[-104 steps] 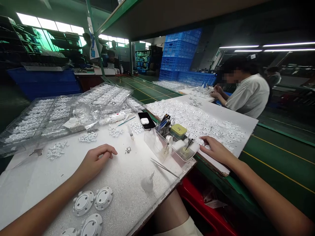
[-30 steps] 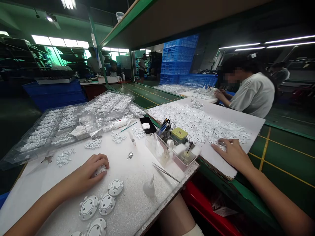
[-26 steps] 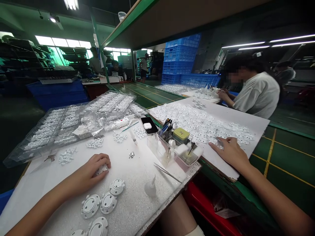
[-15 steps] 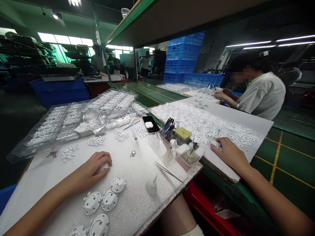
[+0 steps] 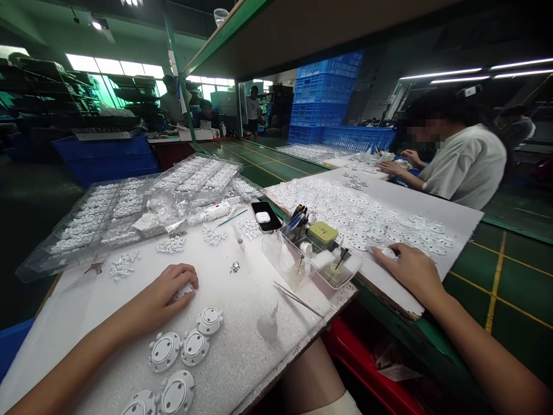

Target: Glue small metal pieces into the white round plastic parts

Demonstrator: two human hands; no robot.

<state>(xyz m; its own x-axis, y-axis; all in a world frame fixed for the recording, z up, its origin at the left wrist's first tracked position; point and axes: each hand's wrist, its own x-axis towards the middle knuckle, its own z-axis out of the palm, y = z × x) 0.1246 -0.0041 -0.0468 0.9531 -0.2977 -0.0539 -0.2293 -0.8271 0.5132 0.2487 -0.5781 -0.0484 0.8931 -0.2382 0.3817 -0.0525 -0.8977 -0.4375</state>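
My left hand [image 5: 170, 294] rests on the white work surface, its fingers curled round a white round part [image 5: 185, 290] that is mostly hidden. Near it lie several white discs with small knobs on their rims, one of them a disc [image 5: 195, 346] with dark dots. My right hand [image 5: 410, 268] is at the near edge of the white board [image 5: 458, 222], its thumb and fingers closed on a white disc [image 5: 390, 252]. Many similar discs [image 5: 328, 210] cover the board beyond that hand.
Clear trays [image 5: 108, 213] of small white parts stand at the back left. Tweezers [image 5: 298, 298], a squeeze bottle [image 5: 268, 323], a clear organizer [image 5: 332, 285], and a phone [image 5: 272, 223] with a white case lie between my hands. A co-worker [image 5: 469, 161] sits across on the right.
My right hand has shifted slightly, and more of the disc at its fingertips shows. My left hand stays about where it was. The co-worker's hands have moved apart.
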